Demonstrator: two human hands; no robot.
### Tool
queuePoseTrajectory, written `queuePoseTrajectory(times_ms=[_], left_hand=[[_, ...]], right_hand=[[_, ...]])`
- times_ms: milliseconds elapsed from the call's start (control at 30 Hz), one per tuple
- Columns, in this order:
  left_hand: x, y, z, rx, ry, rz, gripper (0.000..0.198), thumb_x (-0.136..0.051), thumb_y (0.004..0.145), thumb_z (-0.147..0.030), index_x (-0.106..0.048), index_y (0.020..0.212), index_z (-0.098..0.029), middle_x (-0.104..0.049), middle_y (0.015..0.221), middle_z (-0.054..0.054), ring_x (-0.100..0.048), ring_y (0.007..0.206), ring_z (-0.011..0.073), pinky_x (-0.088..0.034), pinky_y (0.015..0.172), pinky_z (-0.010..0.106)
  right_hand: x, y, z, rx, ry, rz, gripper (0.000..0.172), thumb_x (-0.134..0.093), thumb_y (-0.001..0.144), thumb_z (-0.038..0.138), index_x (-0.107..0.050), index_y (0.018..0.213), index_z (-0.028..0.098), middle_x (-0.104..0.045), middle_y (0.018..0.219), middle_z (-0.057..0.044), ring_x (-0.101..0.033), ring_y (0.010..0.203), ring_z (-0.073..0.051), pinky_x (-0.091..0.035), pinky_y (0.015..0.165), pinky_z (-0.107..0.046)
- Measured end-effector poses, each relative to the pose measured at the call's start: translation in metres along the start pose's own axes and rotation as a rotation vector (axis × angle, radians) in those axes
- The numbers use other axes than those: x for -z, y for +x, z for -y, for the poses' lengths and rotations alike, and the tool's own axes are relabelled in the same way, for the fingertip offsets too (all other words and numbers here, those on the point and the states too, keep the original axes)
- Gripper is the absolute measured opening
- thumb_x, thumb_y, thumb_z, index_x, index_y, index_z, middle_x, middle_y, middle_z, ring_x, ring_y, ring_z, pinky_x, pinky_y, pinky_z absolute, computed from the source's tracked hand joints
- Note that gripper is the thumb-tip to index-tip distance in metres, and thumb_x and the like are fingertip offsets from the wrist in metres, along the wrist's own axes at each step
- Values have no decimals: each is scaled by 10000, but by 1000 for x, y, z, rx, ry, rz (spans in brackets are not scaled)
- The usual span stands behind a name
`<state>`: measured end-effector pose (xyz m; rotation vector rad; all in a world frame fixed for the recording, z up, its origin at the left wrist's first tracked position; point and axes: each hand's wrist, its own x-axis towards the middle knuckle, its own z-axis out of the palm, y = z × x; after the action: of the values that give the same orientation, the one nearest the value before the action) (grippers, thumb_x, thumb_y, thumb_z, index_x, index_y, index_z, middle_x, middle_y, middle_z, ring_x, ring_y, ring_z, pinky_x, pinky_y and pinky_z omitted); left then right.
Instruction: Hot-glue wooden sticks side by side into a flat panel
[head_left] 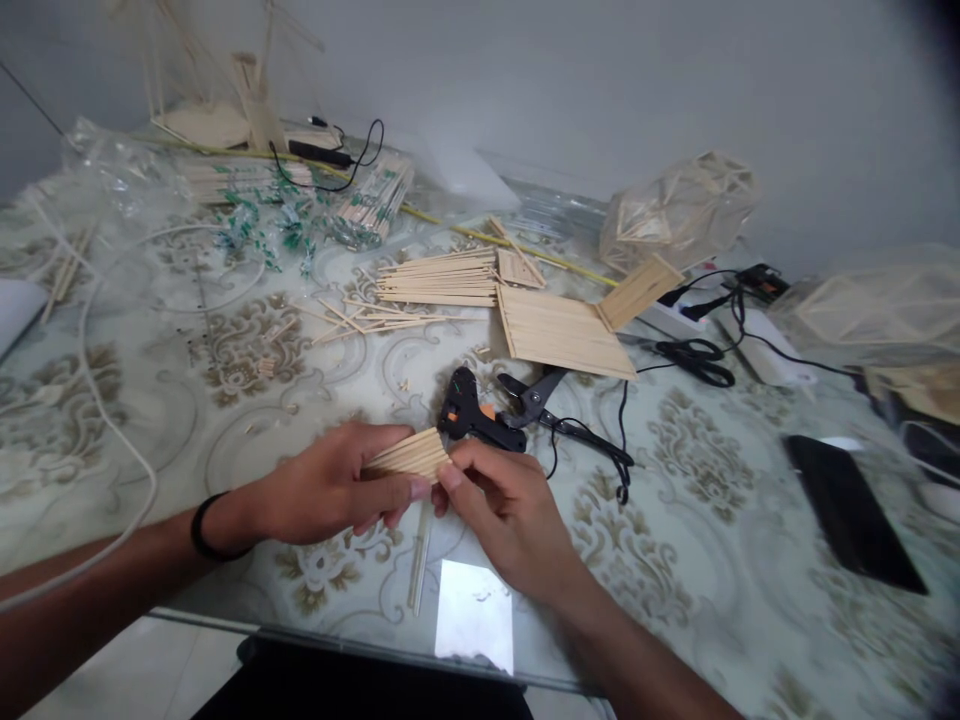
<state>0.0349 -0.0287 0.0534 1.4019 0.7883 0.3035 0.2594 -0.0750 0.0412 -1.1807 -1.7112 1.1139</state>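
Note:
A small panel of wooden sticks (409, 455), laid side by side, is held above the table's front part. My left hand (330, 482) grips its left part, thumb across the front. At its right end, my right hand (510, 510) pinches the edge between thumb and fingers. Just beyond the hands lies a black glue gun (476, 415) with orange parts, beside dark pliers (536, 400). Below the panel, clear glue sticks (420, 560) rest on the glass. The fingers partly hide the panel's ends.
Behind the tools lie a larger stick panel (562, 330) and loose wooden sticks (442, 278). Scissors (694, 358), a power strip (667, 318) and a black phone (855, 510) are to the right. A white cable (90, 370) crosses the left side, over my forearm.

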Motion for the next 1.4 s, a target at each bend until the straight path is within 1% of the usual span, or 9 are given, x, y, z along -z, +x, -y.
queuePoseTrajectory(times_ms=[333, 600, 700, 800, 867, 1000, 1167, 1300, 1400], left_hand=[[1, -1, 0, -44, -34, 20, 265, -615, 1054, -393, -599, 917, -167, -647, 716, -37, -533, 518, 65, -420, 497, 177], [2, 1, 2, -14, -48, 68, 389, -569, 1079, -535, -620, 982, -162, -701, 755, 6, -655, 609, 132, -513, 591, 249], [3, 1, 2, 10, 2, 55, 380, -593, 1063, -536, -638, 995, -164, -719, 739, 14, -650, 588, 133, -500, 559, 235], [5, 0, -1, -34, 7, -26, 360, -599, 1056, -511, -635, 946, -169, -673, 675, -16, -575, 525, 104, -448, 514, 208], [8, -1, -3, -95, -22, -136, 381, -608, 1050, -507, -597, 857, -179, -622, 628, -37, -529, 499, 90, -419, 500, 201], [14, 2, 0, -208, -52, -331, 428, -633, 1053, -507, -580, 781, -180, -611, 628, -37, -539, 510, 90, -440, 524, 215], [16, 11, 7, -265, -64, -434, 436, -621, 1091, -503, -685, 843, -149, -687, 749, -8, -599, 538, 79, -481, 561, 219], [15, 14, 7, -290, -143, -466, 340, -698, 1056, -494, -666, 1008, -159, -763, 970, 23, -681, 554, 83, -551, 568, 231], [14, 14, 7, -290, -174, -458, 331, -735, 1033, -478, -614, 1095, -176, -762, 1035, 25, -747, 597, 112, -599, 609, 256]], right_hand=[[-3, 0, -3, 68, 36, -42, 343, -555, 1107, 272, -663, 785, 227, -688, 709, 18, -654, 650, -143, -483, 641, -268], [3, 5, -5, -34, 45, -190, 409, -571, 1092, 333, -596, 697, 226, -599, 594, 40, -514, 523, -120, -385, 522, -255], [8, 6, -9, -60, 61, -169, 419, -574, 1106, 368, -610, 713, 226, -628, 608, 40, -523, 525, -117, -394, 519, -243], [19, 9, -13, -8, 11, -134, 411, -526, 1143, 404, -696, 814, 225, -696, 682, 20, -616, 592, -138, -475, 591, -252], [31, 13, -17, 41, -115, -189, 365, -507, 1149, 389, -742, 922, 227, -745, 777, -5, -688, 687, -165, -528, 679, -280], [54, 20, -31, 49, -480, -270, 126, -671, 1041, 321, -747, 1054, 221, -755, 1023, -76, -746, 929, -256, -590, 880, -394], [56, 23, -57, -15, -625, -131, 308, -825, 894, 239, -734, 1188, 222, -700, 1248, -137, -717, 1193, -359, -590, 1087, -547], [49, 25, -67, 14, -644, -95, 324, -820, 842, 146, -756, 1152, 218, -729, 1165, -138, -710, 1160, -392, -615, 1032, -598], [50, 26, -65, 35, -630, -97, 271, -767, 885, 152, -753, 1149, 210, -741, 1158, -139, -728, 1116, -365, -621, 1018, -573]])
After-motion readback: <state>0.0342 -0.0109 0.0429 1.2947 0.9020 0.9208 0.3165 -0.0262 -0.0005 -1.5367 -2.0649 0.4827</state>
